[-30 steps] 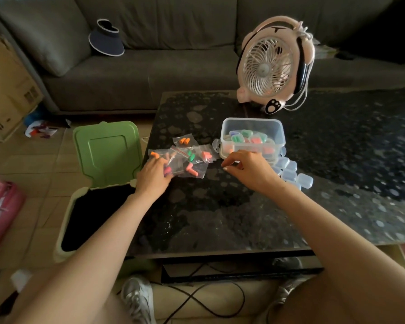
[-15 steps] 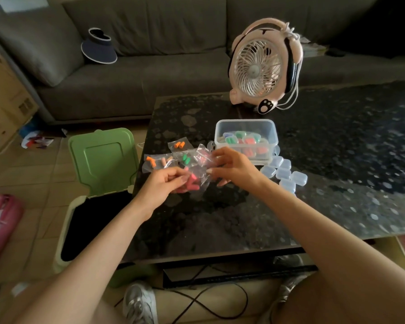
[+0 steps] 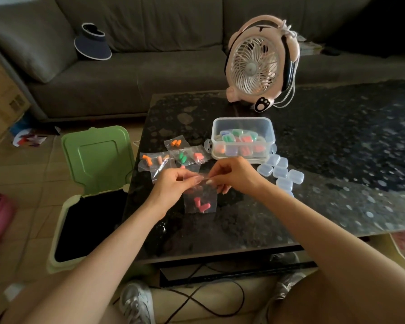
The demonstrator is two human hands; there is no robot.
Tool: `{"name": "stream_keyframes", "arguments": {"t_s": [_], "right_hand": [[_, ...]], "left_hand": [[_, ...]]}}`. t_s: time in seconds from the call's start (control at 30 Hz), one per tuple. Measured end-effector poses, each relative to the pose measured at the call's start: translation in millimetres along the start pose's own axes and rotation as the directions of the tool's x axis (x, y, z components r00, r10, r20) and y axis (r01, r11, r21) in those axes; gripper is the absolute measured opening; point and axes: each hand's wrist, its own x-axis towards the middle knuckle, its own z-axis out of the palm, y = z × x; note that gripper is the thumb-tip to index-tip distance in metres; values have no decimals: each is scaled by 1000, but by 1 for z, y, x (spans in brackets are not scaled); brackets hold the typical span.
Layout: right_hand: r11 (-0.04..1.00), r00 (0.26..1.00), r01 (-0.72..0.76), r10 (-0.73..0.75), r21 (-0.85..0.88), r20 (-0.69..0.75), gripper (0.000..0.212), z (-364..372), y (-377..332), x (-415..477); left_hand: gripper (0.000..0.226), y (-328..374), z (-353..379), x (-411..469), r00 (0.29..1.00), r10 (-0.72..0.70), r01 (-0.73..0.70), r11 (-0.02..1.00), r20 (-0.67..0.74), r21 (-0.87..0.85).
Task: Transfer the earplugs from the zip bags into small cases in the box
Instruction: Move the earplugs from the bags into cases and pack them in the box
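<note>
Pink earplugs [image 3: 201, 205] sat low in the clear zip bag [image 3: 200, 208] held just in front of the box [image 3: 242, 118], left hand [image 3: 173, 185] and right hand [image 3: 234, 176] both pinching its top seal between fingers [image 3: 194, 180], so the smart play looked like peeling the lips apart evenly, bag upright.

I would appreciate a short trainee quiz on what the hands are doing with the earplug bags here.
1. True or false: the left hand and the right hand both pinch the top of one zip bag.
2. The earplugs in that bag are: A green, B pink, C orange.
3. Fill in: the loose small cases lie on the person's ____ of the box.
Key: 1 true; 2 B; 3 right.
</note>
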Motion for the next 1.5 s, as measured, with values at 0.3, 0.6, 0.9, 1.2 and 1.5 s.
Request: {"name": "stream_keyframes", "arguments": {"t_s": [0.3,0.6,0.9,1.2,1.5], "right_hand": [[983,983,184,-183,-27,29,31,2,0,-3],[976,970,217,-212,-34,119,24,1,-2,-3],[984,984,146,-133,-99,121,14,0,-2,-2],[981,987,114,-94,-157,129,23,-6,-5,-5],[901,979,145,-71,-410,191,17,-2,4,-1]], "left_hand": [[48,0,4,0,995,-101,99,989,-17,-111],[39,-2,1,1,994,-107,107,994,2,-14],[49,4,1,-2,985,47,-55,998,164,39],[10,-2,-12,5,950,241,-295,902,200,314],[27,2,-23,7,915,279,-382,830,290,405]]}}
